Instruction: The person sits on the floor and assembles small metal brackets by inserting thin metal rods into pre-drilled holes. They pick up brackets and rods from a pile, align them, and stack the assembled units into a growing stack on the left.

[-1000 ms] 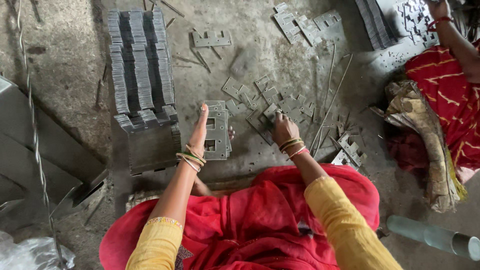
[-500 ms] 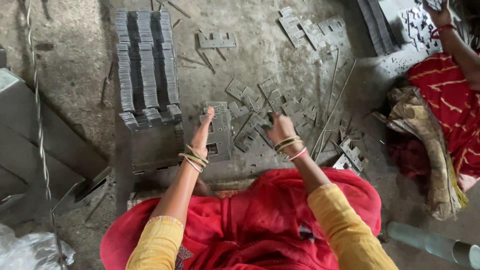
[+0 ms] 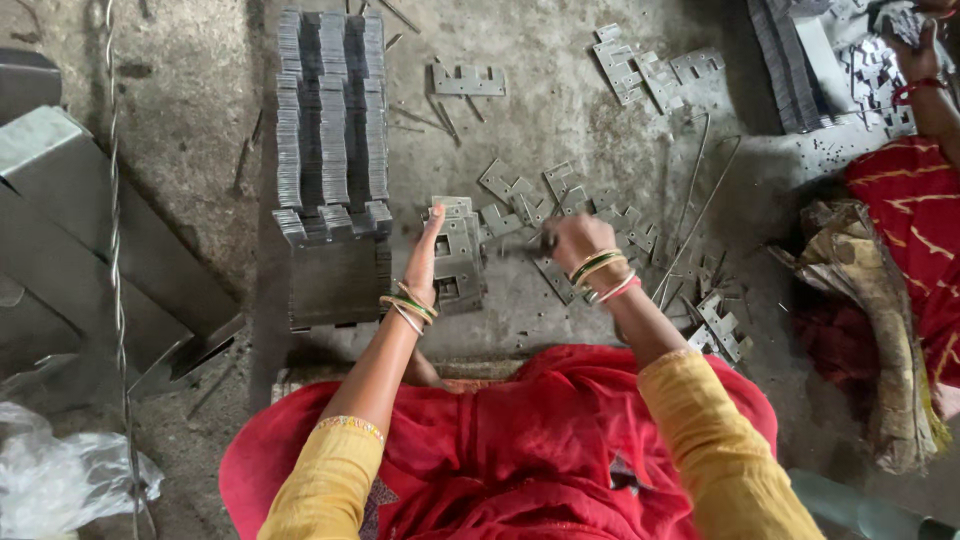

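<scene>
Concrete floor (image 3: 190,130), grey and dusty, strewn with loose metal plates (image 3: 520,195). Left hand (image 3: 425,255): fingers straight and pressed together, edge-on against a small pile of plates (image 3: 458,262) just before the red-clad knees. Right hand (image 3: 572,240): fingers curled shut on one plate (image 3: 556,276) among the loose ones. Long stacked rows of plates (image 3: 330,125) stand left of the pile. Another person's arm (image 3: 925,85) at upper right.

Crumpled clear plastic bag (image 3: 70,475), bottom left.

A small plate stack (image 3: 456,255) lies between the stacked rows (image 3: 332,125) and scattered plates (image 3: 560,200).
</scene>
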